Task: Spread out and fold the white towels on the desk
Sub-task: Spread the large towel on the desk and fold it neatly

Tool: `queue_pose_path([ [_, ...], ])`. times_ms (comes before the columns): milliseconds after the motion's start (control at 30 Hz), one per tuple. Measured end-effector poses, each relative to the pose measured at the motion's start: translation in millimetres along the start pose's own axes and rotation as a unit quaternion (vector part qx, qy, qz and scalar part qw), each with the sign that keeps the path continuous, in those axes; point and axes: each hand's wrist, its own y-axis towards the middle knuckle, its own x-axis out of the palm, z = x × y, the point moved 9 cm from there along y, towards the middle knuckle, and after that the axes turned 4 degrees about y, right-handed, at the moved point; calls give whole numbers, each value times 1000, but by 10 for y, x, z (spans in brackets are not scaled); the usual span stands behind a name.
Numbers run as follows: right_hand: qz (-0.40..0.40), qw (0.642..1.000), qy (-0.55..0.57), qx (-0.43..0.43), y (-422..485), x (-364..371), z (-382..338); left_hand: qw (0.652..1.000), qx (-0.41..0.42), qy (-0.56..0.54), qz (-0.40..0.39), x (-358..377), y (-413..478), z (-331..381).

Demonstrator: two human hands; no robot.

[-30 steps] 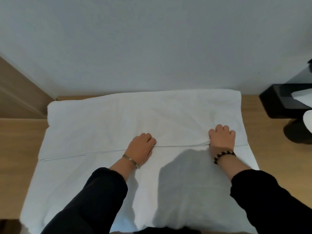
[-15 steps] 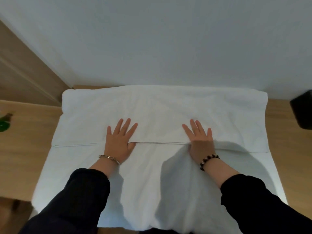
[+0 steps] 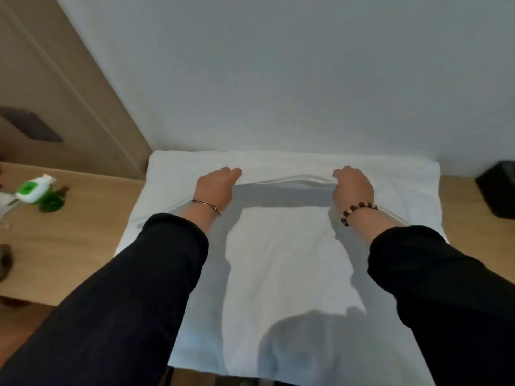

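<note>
A large white towel (image 3: 281, 268) lies spread over the wooden desk (image 3: 69, 240), reaching from the wall to the near edge. A folded layer of it has its hemmed edge lifted off the lower layer near the wall. My left hand (image 3: 216, 188) grips that edge on the left with curled fingers. My right hand (image 3: 352, 188) grips the same edge on the right. The edge hangs taut between the two hands and casts a shadow below. Black sleeves cover both forearms.
A green and white bottle (image 3: 36, 189) and a dark green object (image 3: 53, 203) sit on the desk at the left. A black box (image 3: 498, 190) stands at the right edge. The white wall (image 3: 278, 79) rises directly behind the towel.
Both hands went from pressing flat on the fold line to gripping the folded edge, and have carried it up and toward the wall. The view has shifted to the left.
</note>
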Motion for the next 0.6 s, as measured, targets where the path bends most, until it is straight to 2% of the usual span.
queue_pose_path([
  [100,97,994,5,-44,-178,-516,-212,982,136,37,125,-691,-287,213],
  [200,208,967,36,-143,-698,-954,-393,937,268,79,209,-1095,-819,425],
  [267,246,943,19,-226,-1178,-1000,-502,917,332,110,192,-954,-1201,524],
  [333,203,939,-11,-279,-1579,-664,-538,916,354,119,146,-598,-1575,570],
  [367,146,951,-37,-270,-1716,-368,-498,930,332,115,110,-371,-1726,576],
  [433,-51,984,-86,-146,-1905,384,-223,973,211,93,-3,149,-1865,492],
  [467,-128,986,-77,-77,-2021,681,-53,985,137,76,-72,424,-1933,428],
  [500,-163,984,-66,-32,-2089,855,50,987,79,61,-128,675,-2017,375],
  [533,-169,984,-51,-13,-2094,938,95,986,42,50,-151,854,-2079,353],
  [600,-156,986,-51,-15,-2010,1001,164,990,20,35,-136,995,-2077,353],
])
